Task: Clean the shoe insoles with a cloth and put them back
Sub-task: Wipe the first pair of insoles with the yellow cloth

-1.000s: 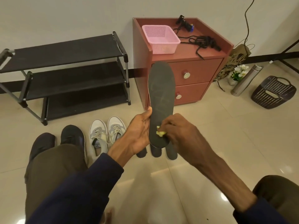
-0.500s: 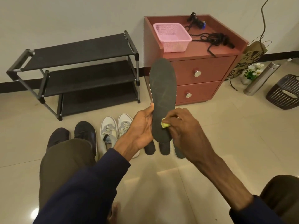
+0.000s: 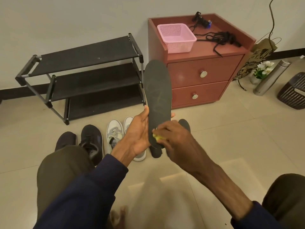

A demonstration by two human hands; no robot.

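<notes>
My left hand (image 3: 137, 134) grips a dark grey insole (image 3: 157, 95) by its lower edge and holds it upright in front of me. Against the insole's heel end my right hand (image 3: 175, 139) presses a small yellow cloth (image 3: 158, 137), most of which is hidden under the fingers. On the floor behind my hands lie other dark insoles (image 3: 184, 123), partly hidden. A pair of white sneakers (image 3: 115, 131) and a pair of black shoes (image 3: 90, 139) stand on the floor to the left.
A black three-tier shoe rack (image 3: 85, 76) stands against the wall. Right of it is a red two-drawer cabinet (image 3: 199, 75) with a pink basket (image 3: 176, 38) and black cords on top. A steel bottle (image 3: 272, 76), a flower pot and a dark basket (image 3: 293, 93) sit at right.
The view has swung left, so the room appears shifted right. My right hand with the cloth has slid down the insole toward its heel end.
</notes>
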